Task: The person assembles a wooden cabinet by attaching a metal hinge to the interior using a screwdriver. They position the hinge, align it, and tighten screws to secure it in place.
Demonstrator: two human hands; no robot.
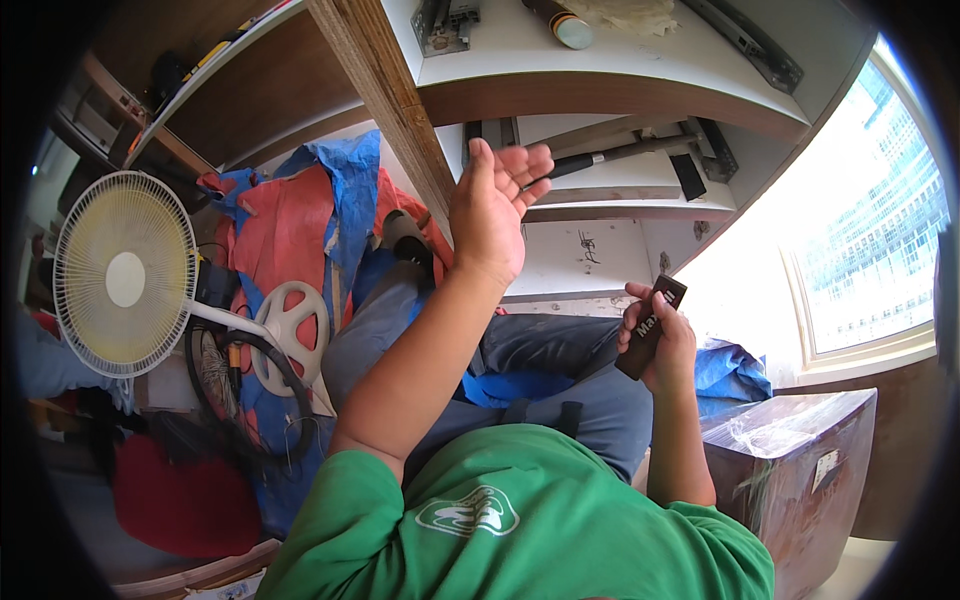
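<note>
My left hand [493,208] is raised in front of the shelves, palm showing and fingers loosely stretched, with nothing visible in it. Just past its fingertips lies a long tool with a black grip [572,163], resembling a hammer, on the middle shelf; the grip's end is partly hidden behind the fingers. On the right, my right hand [672,345] is closed around a dark, flat rectangular block or box [650,328] with pale lettering. It is held tilted, its upper end leaning right.
An open cabinet [610,95] with drawer slides [745,40] and a cylindrical can [560,24] stands ahead. A white fan [125,280] lies left beside blue and red tarpaulin [285,215]. A plastic-wrapped brown box [800,480] stands right, below a bright window [865,220].
</note>
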